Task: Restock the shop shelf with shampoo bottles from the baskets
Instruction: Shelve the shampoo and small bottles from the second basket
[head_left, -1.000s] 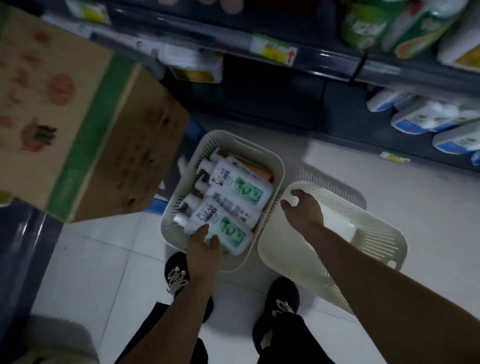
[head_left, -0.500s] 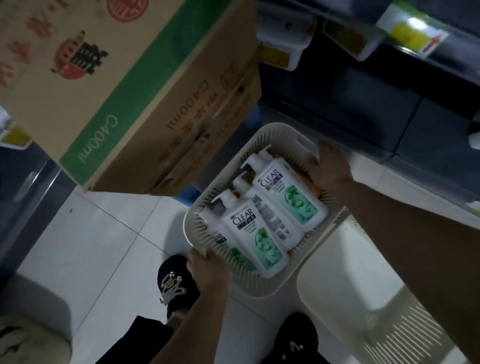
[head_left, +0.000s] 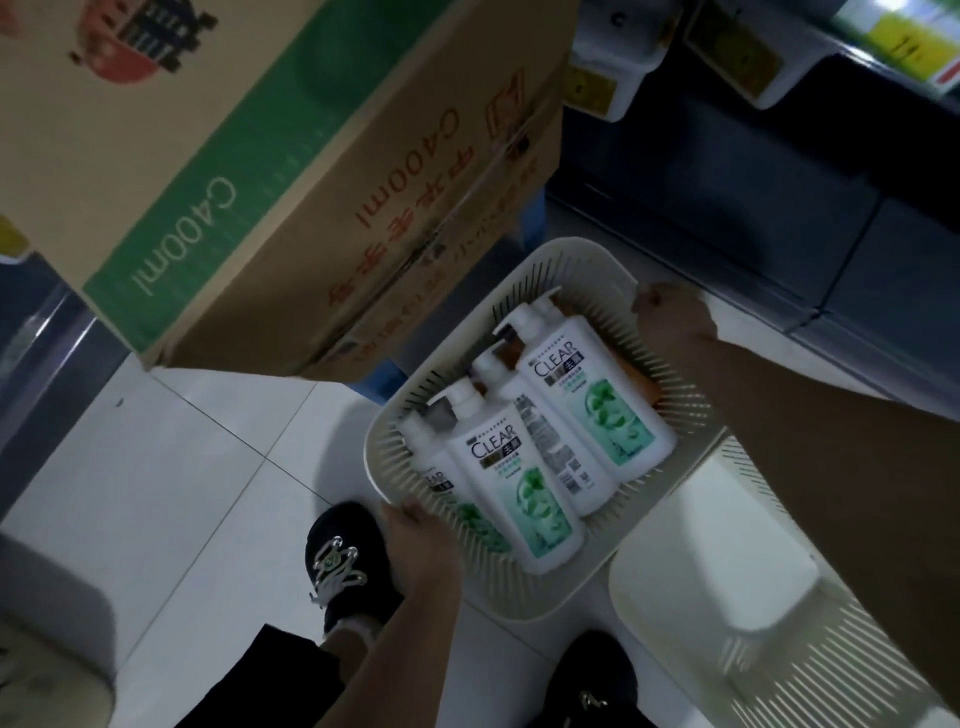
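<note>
A cream slatted basket (head_left: 566, 260) is held between both hands above the floor. In it lie several white pump bottles of shampoo with green labels (head_left: 597, 410), with an orange one partly hidden under them. My left hand (head_left: 421, 545) grips the basket's near rim. My right hand (head_left: 670, 312) grips the far rim. A second cream basket (head_left: 769, 613), with no bottles in it, stands on the floor at lower right, partly under my right forearm.
A big cardboard box (head_left: 270, 156) with a green stripe fills the upper left, close to the basket. Dark shelving (head_left: 779, 197) with price tags runs along the top right. Black shoes (head_left: 343, 566) stand on the white tiled floor.
My right hand left the second basket and took the far rim of the full basket. With both hands on it, the basket has come up off the floor toward the camera.
</note>
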